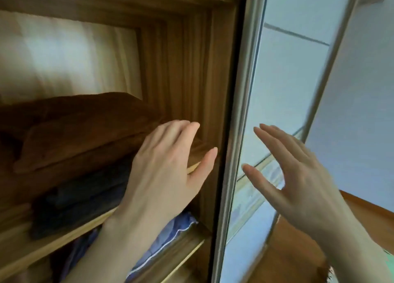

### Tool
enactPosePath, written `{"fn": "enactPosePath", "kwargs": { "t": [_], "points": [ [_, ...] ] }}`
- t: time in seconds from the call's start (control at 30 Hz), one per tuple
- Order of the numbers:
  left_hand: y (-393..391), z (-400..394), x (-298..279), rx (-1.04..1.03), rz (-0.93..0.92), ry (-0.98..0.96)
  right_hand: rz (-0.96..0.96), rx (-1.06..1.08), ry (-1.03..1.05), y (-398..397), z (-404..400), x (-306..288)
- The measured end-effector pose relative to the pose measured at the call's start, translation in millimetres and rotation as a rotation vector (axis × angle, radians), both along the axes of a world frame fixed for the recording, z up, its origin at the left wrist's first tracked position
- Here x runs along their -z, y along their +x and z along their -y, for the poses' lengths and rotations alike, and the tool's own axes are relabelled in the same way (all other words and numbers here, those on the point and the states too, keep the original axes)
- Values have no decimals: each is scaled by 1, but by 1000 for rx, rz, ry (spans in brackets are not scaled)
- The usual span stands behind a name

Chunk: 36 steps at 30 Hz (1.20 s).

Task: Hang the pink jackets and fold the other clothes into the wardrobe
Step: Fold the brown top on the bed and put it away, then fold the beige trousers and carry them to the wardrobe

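head view: both hands [168,165] [298,176] open, empty, before wardrobe [191,69]

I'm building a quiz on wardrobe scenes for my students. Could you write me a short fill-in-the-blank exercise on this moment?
1. Both the left hand and the right hand hold ____.
2. The brown folded cloth lies on top of a ____ folded stack.
3. The right hand is in front of the wardrobe's sliding ____.
4. The blue fabric lies ____ the wooden shelf.

Missing words: nothing; dark; door; below
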State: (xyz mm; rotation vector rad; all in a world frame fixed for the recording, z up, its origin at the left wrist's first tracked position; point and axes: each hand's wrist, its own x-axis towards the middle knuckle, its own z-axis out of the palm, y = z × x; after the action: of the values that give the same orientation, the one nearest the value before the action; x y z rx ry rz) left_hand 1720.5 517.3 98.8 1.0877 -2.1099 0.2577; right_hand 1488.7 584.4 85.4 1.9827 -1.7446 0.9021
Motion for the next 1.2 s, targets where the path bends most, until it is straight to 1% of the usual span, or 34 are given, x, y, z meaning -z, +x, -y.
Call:
{"fn": "enactPosePath", "kwargs": {
  "t": [0.1, 0.2, 0.33, 0.47, 0.67, 0.87, 1.0, 1.2],
  "points": [
    [-39, -7, 21, 139, -37, -12, 42, 175, 19, -25, -31, 14],
    [-78, -12, 44, 249, -77, -45, 39, 337, 39, -50, -54, 31],
    [-129, -8, 73, 353, -87, -51, 15, 513, 77, -84, -75, 55],
    [-185, 4, 91, 431, -68, -34, 17, 643, 95, -123, -88, 75],
    [-275, 30, 110, 483, 26, 21, 7, 769, 122, -192, -83, 94],
    [-372, 66, 122, 518, 100, 36, -2, 838, 106, -281, -61, 108],
    [-427, 89, 133, 522, 93, 18, -5, 862, 81, -336, -48, 118],
    [-495, 111, 141, 533, 61, -4, -29, 903, 110, -401, -27, 126]
  ]
}}
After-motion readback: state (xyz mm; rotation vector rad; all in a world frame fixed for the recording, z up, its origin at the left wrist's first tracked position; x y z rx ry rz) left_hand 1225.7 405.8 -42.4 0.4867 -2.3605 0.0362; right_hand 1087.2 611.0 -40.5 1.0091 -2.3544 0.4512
